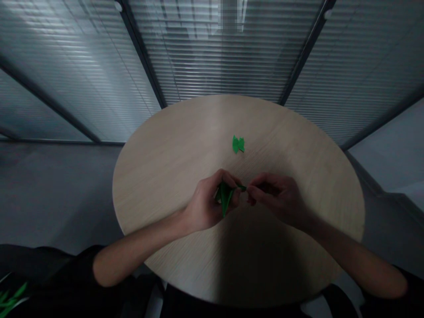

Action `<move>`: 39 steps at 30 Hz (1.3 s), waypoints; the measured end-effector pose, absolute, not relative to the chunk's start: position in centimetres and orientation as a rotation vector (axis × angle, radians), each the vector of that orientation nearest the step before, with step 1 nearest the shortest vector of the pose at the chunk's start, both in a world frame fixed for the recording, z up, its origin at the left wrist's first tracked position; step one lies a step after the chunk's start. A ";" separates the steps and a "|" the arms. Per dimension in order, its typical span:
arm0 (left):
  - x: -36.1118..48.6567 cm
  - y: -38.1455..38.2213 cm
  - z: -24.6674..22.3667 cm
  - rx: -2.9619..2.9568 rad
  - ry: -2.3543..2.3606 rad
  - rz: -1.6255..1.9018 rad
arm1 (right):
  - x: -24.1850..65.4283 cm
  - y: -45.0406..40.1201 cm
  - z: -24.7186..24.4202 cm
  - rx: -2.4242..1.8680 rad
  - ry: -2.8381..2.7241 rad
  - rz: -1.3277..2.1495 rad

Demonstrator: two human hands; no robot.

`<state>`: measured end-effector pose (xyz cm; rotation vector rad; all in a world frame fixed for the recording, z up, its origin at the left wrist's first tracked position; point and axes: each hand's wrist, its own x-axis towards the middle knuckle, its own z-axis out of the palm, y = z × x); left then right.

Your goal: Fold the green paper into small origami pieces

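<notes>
My left hand (pixel 212 198) is closed around a folded green paper piece (pixel 225 196), whose pointed flap hangs down toward me. A thin tip of the same paper sticks out to the right, between my hands. The fingertips of my right hand (pixel 276 196) pinch the end of that tip. Both hands are above the middle of the round table. Beyond them, a small green butterfly-shaped paper piece (pixel 238 144) lies on the tabletop. My fingers hide part of the folded paper.
The round wooden table (pixel 159 159) stands close to glass partitions with blinds (pixel 198 62). Dark frame posts (pixel 142 53) divide the panes. Grey floor (pixel 66 190) shows at the left. Green leaf-like shapes (pixel 13 298) are at the lower left corner.
</notes>
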<state>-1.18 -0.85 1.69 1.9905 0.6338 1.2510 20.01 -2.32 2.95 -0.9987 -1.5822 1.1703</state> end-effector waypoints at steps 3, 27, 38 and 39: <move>-1.1 -0.9 1.7 2.007 0.651 1.265 | 20.0 -2.3 2.9 -1.006 -1.608 1.160; -1.3 -0.9 1.5 1.958 0.657 1.177 | 20.0 -2.4 3.0 -0.992 -1.749 1.030; -1.5 -0.7 1.7 2.078 0.659 1.223 | 19.9 -2.3 2.8 -0.994 -1.638 1.130; -1.5 -0.6 1.8 2.095 0.653 1.243 | 19.9 -2.4 2.8 -0.987 -1.609 1.160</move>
